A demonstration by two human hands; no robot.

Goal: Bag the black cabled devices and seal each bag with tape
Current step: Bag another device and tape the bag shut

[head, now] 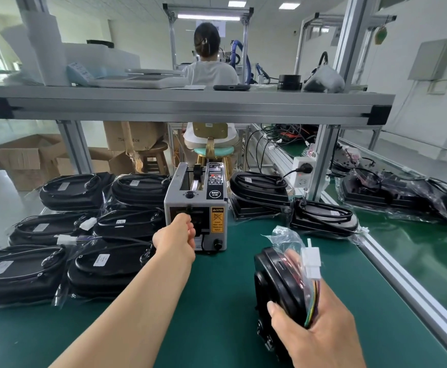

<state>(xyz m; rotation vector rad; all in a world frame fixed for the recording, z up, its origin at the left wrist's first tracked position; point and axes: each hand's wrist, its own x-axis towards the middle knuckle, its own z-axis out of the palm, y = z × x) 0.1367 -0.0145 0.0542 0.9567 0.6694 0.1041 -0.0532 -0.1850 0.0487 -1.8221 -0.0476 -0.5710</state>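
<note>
On green bench (217,328), looks like sealing step to me. Bagged stacks (105,266) piled along left, tape dispenser (195,208) dead centre. Black cabled device (278,282) already in bag, stood on edge near right. Right hand (320,333) wrapped tight round it plus cable bundle, bag mouth (287,239) loose on top. Left hand (174,232) at dispenser outlet, fingers curled, can't tell if tape's pinched. Next up probably: pull strip, fold mouth over, stick down.
</note>
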